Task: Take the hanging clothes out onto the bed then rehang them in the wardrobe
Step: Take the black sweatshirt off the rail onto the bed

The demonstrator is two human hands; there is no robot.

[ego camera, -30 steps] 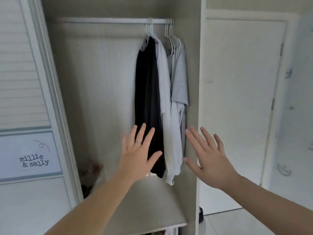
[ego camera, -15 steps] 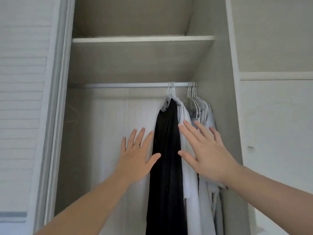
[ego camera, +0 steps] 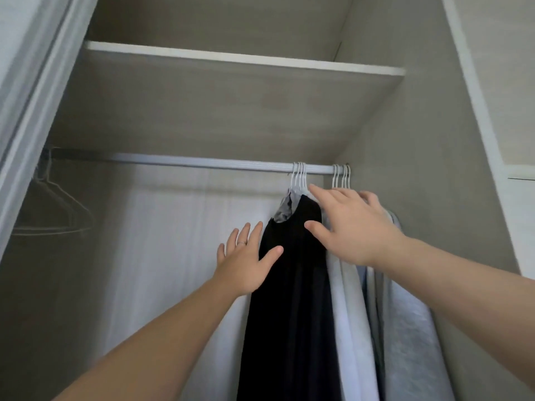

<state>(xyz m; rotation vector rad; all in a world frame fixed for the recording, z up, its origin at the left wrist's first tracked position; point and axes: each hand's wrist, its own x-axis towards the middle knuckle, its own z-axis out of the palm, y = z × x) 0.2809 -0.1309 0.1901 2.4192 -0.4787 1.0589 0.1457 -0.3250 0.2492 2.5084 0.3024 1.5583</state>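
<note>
Several garments hang on white hangers (ego camera: 299, 176) from the wardrobe rail (ego camera: 202, 162), bunched at its right end. A black garment (ego camera: 289, 299) is the leftmost; white and grey clothes (ego camera: 353, 322) hang to its right. My left hand (ego camera: 246, 260) is open, fingers spread, its thumb against the black garment's left edge. Higher up, my right hand (ego camera: 351, 227) is open too and rests over the shoulders of the light clothes, just below the hanger hooks, holding nothing.
A shelf (ego camera: 231, 57) spans the wardrobe above the rail. Bare wire hangers (ego camera: 55, 209) hang at the rail's far left, behind the sliding door (ego camera: 31, 91). The wardrobe's right side wall (ego camera: 419, 198) stands close beside the clothes.
The view has tilted up and drawn nearer to the rail. Both hands have risen; my right hand has reached the top of the clothes near the hanger hooks.
</note>
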